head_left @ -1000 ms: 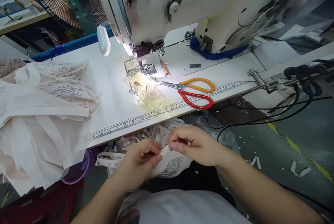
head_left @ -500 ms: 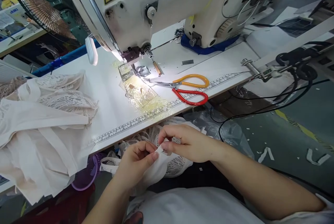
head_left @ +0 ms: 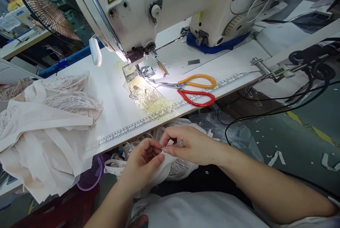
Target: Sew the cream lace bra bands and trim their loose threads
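Observation:
Below the table edge, over my lap, a white lace garment (head_left: 162, 171) hangs from my fingers, with a smooth panel and a netted lace part showing. My right hand (head_left: 190, 146) pinches its upper edge between thumb and forefinger. My left hand (head_left: 145, 162) is curled at the same spot, its fingertips meeting the right ones on the cloth. Whatever small detail lies between the fingertips is too tiny to make out. Scissors (head_left: 183, 85) with one orange and one red handle lie on the table beyond my hands, blades toward the needle area.
A sewing machine (head_left: 132, 12) stands over the white table (head_left: 111, 90), with a printed ruler (head_left: 132, 129) along the front edge. Pale lace garments (head_left: 50, 125) are heaped at left. A purple basket (head_left: 91, 178) and a red stool (head_left: 66, 208) sit below. Cables (head_left: 265, 113) hang at right.
My left thumb has shifted slightly off the cloth edge, and the left fingertips have moved closer to the right ones. The view has shifted a little; the scissors and heap stay put.

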A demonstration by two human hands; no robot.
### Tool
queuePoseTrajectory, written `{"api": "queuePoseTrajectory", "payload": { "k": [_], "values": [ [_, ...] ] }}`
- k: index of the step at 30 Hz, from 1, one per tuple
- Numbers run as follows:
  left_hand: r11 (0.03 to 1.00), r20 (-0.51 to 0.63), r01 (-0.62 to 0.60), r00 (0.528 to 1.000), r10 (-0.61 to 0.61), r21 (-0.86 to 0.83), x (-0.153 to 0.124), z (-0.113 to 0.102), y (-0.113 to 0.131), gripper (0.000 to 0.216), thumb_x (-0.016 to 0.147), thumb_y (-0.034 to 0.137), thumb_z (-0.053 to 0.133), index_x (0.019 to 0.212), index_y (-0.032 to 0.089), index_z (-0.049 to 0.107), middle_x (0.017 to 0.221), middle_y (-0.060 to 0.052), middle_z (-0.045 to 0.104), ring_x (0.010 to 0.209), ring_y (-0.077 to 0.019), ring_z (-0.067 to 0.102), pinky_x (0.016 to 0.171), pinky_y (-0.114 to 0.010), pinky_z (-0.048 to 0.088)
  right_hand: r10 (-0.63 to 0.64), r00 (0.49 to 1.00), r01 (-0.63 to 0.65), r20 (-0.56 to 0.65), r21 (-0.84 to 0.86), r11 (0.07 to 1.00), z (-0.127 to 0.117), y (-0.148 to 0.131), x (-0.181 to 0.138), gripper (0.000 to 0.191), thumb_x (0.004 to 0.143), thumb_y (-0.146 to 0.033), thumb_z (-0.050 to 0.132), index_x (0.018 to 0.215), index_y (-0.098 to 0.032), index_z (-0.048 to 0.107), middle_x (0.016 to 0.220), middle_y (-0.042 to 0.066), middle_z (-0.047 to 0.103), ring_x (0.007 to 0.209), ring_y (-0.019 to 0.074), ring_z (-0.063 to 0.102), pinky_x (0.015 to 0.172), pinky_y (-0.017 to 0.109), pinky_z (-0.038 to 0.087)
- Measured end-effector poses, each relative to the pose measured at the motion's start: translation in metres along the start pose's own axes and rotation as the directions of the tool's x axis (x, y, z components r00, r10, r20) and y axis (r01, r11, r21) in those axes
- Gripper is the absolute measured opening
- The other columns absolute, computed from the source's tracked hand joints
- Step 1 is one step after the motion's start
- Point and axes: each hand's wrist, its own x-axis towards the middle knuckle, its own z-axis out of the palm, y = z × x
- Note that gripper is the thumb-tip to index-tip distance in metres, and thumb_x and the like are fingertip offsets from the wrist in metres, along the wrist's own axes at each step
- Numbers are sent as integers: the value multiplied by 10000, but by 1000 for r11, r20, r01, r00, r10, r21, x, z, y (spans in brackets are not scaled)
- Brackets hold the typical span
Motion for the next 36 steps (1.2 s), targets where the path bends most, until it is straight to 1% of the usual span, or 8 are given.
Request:
{"api": "queuePoseTrajectory", "payload": {
  "k": [11,14,18,22,28,32,34,36],
  "values": [
    [992,10,-55,998,54,114,2,2,1,132,780,265,586,723,146,598,656,-2,533,619,-124,445,583,-242,350,-35,999,35,-37,14,999,-5,0,-4,116,865,-248,473,826,-185,563,684,-5,634,641,134,584,573,231,438],
    [999,3,-12,1000,12,50,1,1,-1,156,754,275,605,672,147,569,623,11,503,591,-112,425,558,-232,328,-109,972,69,-209,-193,979,-24,4,-3,178,883,-263,445,805,-185,585,728,19,648,675,155,593,605,255,455],
    [997,-14,35,999,-36,-74,1,-4,-9,164,736,285,627,663,157,558,599,24,479,561,-99,395,530,-222,301,-203,872,-163,-445,-655,738,-67,17,6,200,852,-204,458,930,-156,635,960,106,677,890,252,608,769,359,468],
    [988,-36,18,999,-24,-155,2,-9,-15,170,733,290,643,663,165,552,611,24,474,577,-101,396,532,-220,296,-14,935,-309,-355,-830,465,-99,24,21,255,823,-154,480,1024,-140,636,1069,124,655,988,283,589,854,384,450],
    [958,-49,0,999,-14,-287,2,-8,-13,206,704,320,691,664,159,568,653,9,520,604,-110,433,559,-224,325,241,946,-292,-218,-895,338,-110,15,32,203,764,-143,523,947,-112,606,934,148,628,857,292,603,691,361,462],
    [927,-62,22,997,-48,-374,1,-7,-12,234,658,333,741,657,144,602,639,8,545,576,-96,445,556,-218,329,135,958,-287,-254,-856,430,-109,15,14,153,749,-144,512,893,-127,560,938,163,585,881,294,565,677,369,438],
    [918,-62,52,995,-83,-394,1,-7,-12,260,628,351,764,656,135,620,628,1,560,562,-95,458,550,-218,333,70,954,-275,-291,-756,594,-101,18,-5,101,759,-158,508,860,-161,521,893,135,562,842,262,545,675,363,434],
    [911,-61,72,992,-106,-407,1,-8,-12,286,598,366,783,657,131,631,613,-3,569,549,-96,465,538,-219,332,92,975,-186,-201,-522,832,-84,22,-25,89,821,-277,494,865,-201,483,826,76,532,706,205,518,612,334,445]
  ]
}}
